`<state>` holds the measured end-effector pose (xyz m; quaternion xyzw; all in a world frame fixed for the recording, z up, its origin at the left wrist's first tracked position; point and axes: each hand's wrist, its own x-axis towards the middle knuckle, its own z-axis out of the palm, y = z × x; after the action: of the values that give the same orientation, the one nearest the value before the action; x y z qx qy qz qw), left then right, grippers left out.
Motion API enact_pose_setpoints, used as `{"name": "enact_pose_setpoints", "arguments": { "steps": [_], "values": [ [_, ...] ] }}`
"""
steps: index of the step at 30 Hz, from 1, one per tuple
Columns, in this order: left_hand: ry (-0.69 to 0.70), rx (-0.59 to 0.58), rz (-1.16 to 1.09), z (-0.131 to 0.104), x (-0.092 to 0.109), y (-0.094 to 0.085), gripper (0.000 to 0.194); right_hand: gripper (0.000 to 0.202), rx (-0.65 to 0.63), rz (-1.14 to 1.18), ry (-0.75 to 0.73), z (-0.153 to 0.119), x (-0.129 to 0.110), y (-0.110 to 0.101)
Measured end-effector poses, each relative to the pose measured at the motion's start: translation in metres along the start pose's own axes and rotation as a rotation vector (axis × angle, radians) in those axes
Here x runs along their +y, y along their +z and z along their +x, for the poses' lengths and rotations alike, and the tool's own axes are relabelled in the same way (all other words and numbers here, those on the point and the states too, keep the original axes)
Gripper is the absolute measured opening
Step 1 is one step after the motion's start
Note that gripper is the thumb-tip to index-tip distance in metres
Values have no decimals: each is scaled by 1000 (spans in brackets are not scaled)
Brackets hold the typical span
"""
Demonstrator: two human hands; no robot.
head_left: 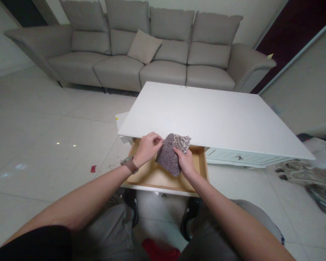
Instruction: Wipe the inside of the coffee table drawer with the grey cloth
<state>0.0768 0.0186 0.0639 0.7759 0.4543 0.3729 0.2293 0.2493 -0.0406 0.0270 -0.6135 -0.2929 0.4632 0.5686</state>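
A grey-brown knitted cloth (168, 157) with a patterned light patch at its upper right hangs above the pulled-out drawer (143, 177) of the white table (195, 112). My right hand (185, 159) grips the cloth's right side, thumb on top. At its upper left edge is my left hand (149, 146), with a watch on the wrist; its thumb and forefinger are pinched together at the cloth's edge. Whatever lies between those fingertips is too small to make out. The drawer's wooden bottom shows around the cloth.
Behind the table stands a long grey sofa (163, 72) with a beige cushion (144, 46). A small red scrap (93, 169) lies on the floor at left, a red item (160, 250) between the feet. Coiled ropes (301, 174) lie at right.
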Motion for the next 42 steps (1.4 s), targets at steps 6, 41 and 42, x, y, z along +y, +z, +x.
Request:
{"name": "enact_pose_setpoints", "arguments": {
  "steps": [6, 41, 42],
  "values": [
    [-50, 31, -49, 1, -6, 2, 11, 36, 2, -14, -2, 0, 0, -1],
    [27, -214, -21, -3, 0, 7, 10, 36, -11, 4, -38, 1, 2, -2],
    [22, -217, -37, -4, 0, 7, 12, 36, -14, 5, -34, 1, 2, -2]
  ]
}}
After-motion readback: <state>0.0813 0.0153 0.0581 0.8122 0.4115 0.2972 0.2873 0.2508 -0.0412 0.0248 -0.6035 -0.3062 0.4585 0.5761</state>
